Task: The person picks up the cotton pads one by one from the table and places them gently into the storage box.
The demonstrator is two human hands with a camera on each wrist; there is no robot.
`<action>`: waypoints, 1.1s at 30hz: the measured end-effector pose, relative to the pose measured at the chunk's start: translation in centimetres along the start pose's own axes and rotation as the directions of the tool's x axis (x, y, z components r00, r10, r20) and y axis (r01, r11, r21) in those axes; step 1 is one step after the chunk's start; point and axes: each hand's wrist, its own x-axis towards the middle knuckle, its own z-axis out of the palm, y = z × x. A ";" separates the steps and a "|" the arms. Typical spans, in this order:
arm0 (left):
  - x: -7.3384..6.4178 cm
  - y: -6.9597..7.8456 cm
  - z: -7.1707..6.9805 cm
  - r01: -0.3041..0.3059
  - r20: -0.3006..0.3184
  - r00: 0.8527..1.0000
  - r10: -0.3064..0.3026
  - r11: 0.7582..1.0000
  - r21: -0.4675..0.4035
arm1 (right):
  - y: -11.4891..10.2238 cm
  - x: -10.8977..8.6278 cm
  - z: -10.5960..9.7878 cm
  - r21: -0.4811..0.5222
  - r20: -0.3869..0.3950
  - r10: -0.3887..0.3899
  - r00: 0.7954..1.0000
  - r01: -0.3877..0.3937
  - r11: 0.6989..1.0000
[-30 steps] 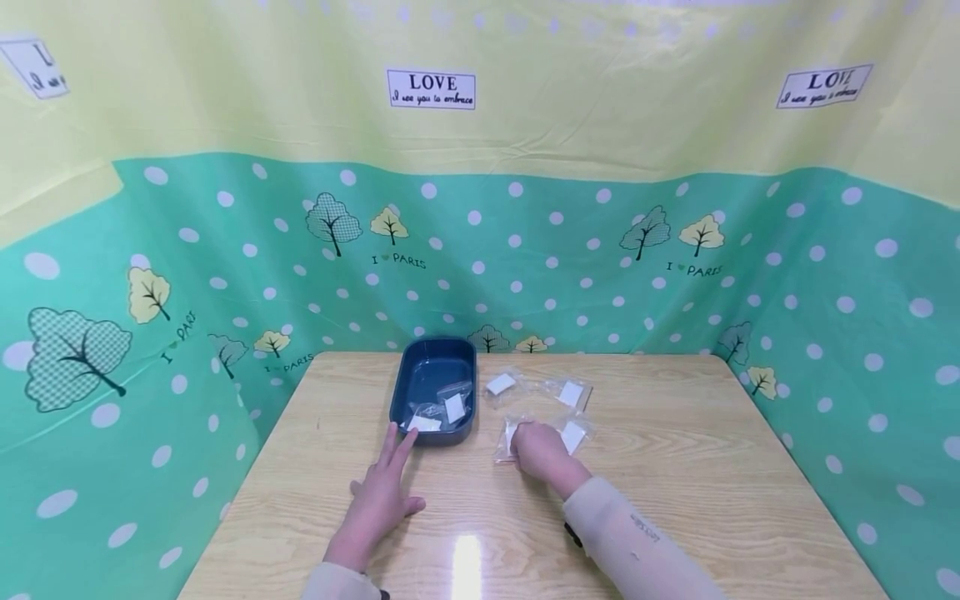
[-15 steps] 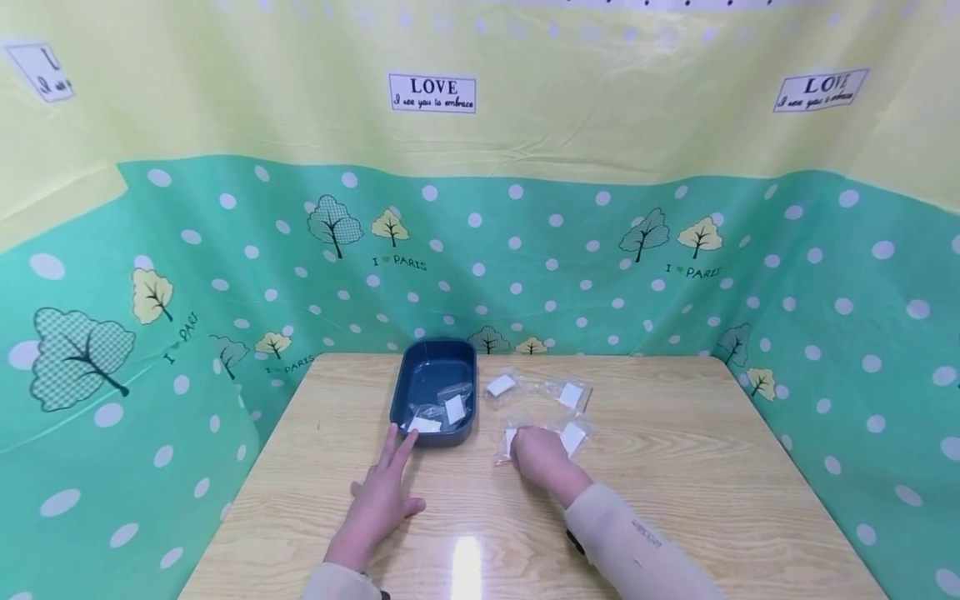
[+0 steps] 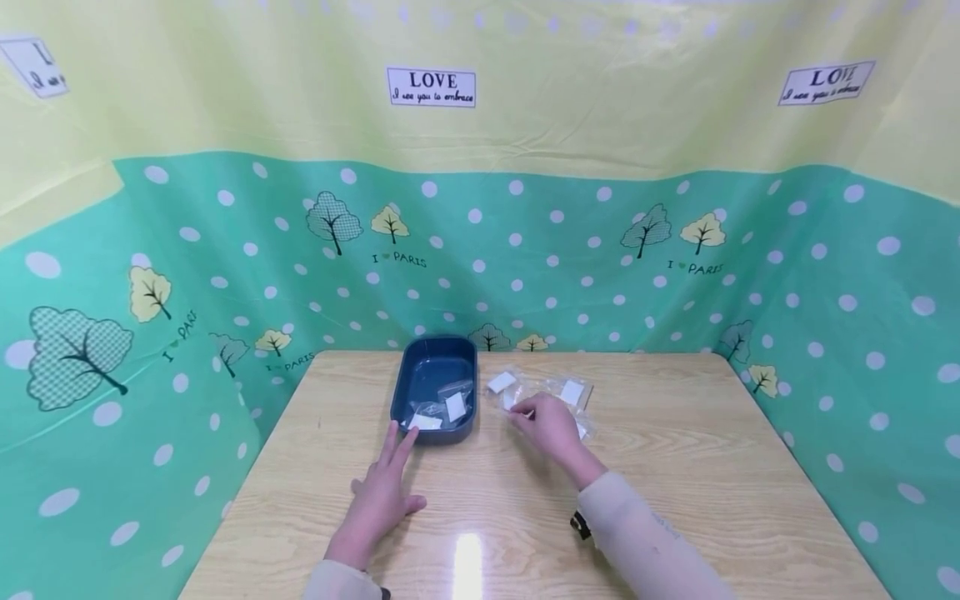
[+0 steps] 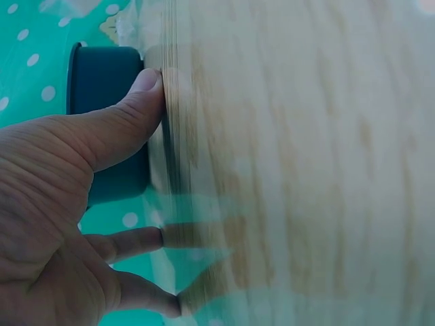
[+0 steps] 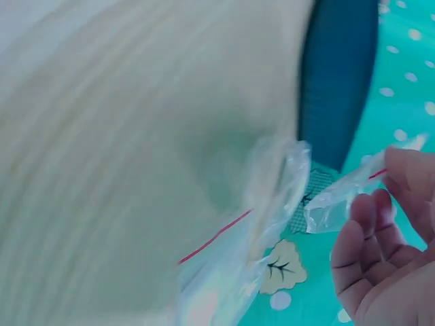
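Observation:
My right hand (image 3: 553,429) pinches a clear zip bag (image 5: 336,197) with a red line along its top, held up over other bags in the right wrist view. My left hand (image 3: 377,500) has its fingers spread and rests on the table, two fingertips right at the near rim of a dark blue rectangular tray (image 3: 433,373). In the left wrist view, the thumb (image 4: 129,112) stands in front of the tray's wall (image 4: 109,71). Inside the tray lie two clear bags with white labels (image 3: 454,407).
To the right of the tray, small clear bags lie on the wooden table (image 3: 675,483): one at the back left (image 3: 501,382), another at the back right (image 3: 572,392), and one partly hidden by my right hand (image 3: 582,430). A polka-dot curtain (image 3: 517,250) stands behind the table.
My right hand has risen from the front left bag on the table and moved slightly away from me, now with a bag in its fingertips. The left hand stays at the tray.

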 end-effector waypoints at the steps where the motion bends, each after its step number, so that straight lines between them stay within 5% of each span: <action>1: 0.0 0.0 0.0 -0.003 -0.002 1.000 0.003 1.000 0.000 | -0.2 0.2 -0.1 0.057 -0.018 0.008 1.000 -0.007 0.998; 5: 0.0 0.0 0.1 -0.012 -0.002 1.000 0.012 1.000 -0.004 | -0.9 1.0 -0.1 0.252 -0.026 0.031 0.999 -0.023 0.967; 10: 0.0 0.1 0.1 -0.008 0.004 1.000 0.008 1.000 0.001 | -2.2 1.6 0.6 0.373 0.030 0.031 0.999 -0.040 0.927; 33: -0.1 0.4 -0.4 0.004 0.011 1.000 -0.004 1.000 0.010 | -6.1 3.4 4.6 0.371 0.087 -0.035 0.996 0.000 0.928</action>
